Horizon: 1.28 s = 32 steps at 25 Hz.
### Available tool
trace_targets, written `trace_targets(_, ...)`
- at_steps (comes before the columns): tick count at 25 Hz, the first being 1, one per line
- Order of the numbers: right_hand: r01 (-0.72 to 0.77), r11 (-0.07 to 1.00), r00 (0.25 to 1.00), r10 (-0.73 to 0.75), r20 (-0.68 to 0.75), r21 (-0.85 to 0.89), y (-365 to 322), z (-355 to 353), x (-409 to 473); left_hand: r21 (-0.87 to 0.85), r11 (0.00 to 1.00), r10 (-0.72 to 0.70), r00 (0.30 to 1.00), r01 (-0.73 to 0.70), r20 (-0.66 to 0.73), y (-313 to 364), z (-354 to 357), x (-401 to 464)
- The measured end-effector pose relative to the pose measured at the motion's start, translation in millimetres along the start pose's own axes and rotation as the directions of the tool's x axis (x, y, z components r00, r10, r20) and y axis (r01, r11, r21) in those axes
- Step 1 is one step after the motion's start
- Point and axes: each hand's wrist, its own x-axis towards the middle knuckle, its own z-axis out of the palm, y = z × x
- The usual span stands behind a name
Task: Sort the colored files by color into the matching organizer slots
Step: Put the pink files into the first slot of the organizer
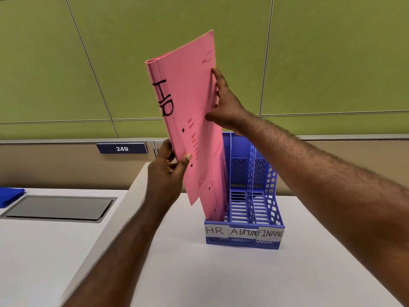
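A pink file (188,103) marked "HR" is held upright and tilted above the blue three-slot organizer (272,209). My left hand (168,171) grips its lower left edge, thumb on the front. My right hand (225,105) holds its right edge, fingers behind and thumb in front. Another pink file (215,200) stands in the leftmost slot, labelled "HR" (215,231). The other two slots, labelled "ADMIN" (243,232) and "FINANC" (270,234), look empty.
The organizer stands on a white desk (199,273). A grey flap panel (59,208) is set into the desk at left, with a blue object (10,196) at the far left edge. A "249" plate (122,148) hangs on the green partition behind.
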Motion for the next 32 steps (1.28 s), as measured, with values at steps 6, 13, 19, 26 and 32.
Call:
trace_targets(6, 0.172, 0.957, 0.985, -0.174, 0.014, -0.233, 5.9, 2.3, -9.1, -0.022, 0.997, -0.074, 0.997, 0.073, -0.011, -33.3, 38.3, 4.1)
trace_targets(13, 0.169, 0.931, 0.983, -0.137, 0.12, -0.323, 21.8, -2.7, -24.5, -0.032, 0.987, -0.155, 0.988, 0.155, -0.001, -71.9, 69.1, -10.8)
trace_targets(19, 0.128, 0.929, 0.982, -0.071, 0.173, -0.348, 46.1, 6.9, -38.1, -0.047, 0.973, -0.227, 0.974, 0.226, -0.013, -93.5, 85.3, -27.2)
trace_targets(26, 0.061, 0.948, 0.983, -0.003, 0.182, -0.311, 82.2, 25.5, -51.7, 0.032, 0.952, -0.306, 0.952, 0.306, 0.017, -105.1, 96.2, -47.0)
trace_targets(32, -0.012, 0.95, 0.974, 0.082, 0.213, -0.312, 103.0, 38.3, -71.8, 0.171, 0.931, -0.336, 0.941, 0.324, 0.048, -111.9, 101.2, -60.1)
